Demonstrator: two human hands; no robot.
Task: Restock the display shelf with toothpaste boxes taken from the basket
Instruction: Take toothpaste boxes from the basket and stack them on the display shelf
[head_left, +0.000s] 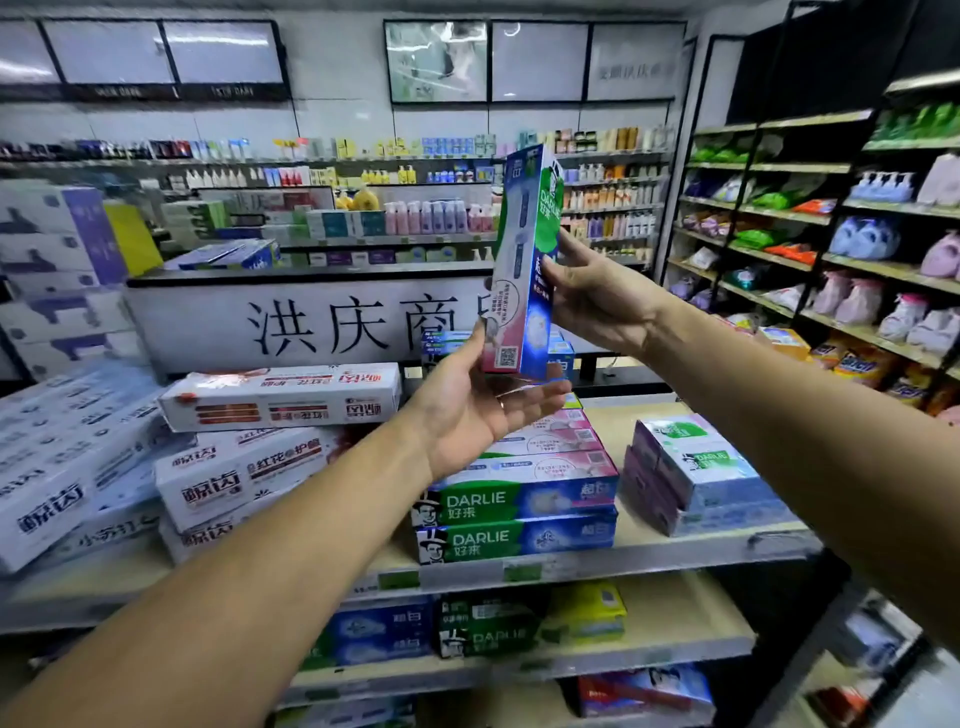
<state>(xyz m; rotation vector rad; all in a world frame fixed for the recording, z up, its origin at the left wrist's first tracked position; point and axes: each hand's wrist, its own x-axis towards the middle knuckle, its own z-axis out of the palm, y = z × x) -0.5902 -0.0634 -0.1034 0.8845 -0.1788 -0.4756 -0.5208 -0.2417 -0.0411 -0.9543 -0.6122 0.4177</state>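
Note:
A Darlie toothpaste box (522, 260), blue, green and pink, stands almost upright in the air above the display shelf (654, 551). My right hand (597, 296) grips its right side near the middle. My left hand (483, 410) is under its lower end, palm up, thumb against the box's left face. Below them lies a stack of Darlie boxes (519, 499) on the top shelf. White toothpaste boxes (280, 400) are piled to the left. No basket is in view.
A shrink-wrapped Darlie pack (696, 473) sits at the shelf's right. Lower shelves (675, 644) hold more toothpaste. Behind stands a white sign with black characters (322, 322). A product rack (831, 249) lines the right aisle, and stacked cartons (57, 270) rise at far left.

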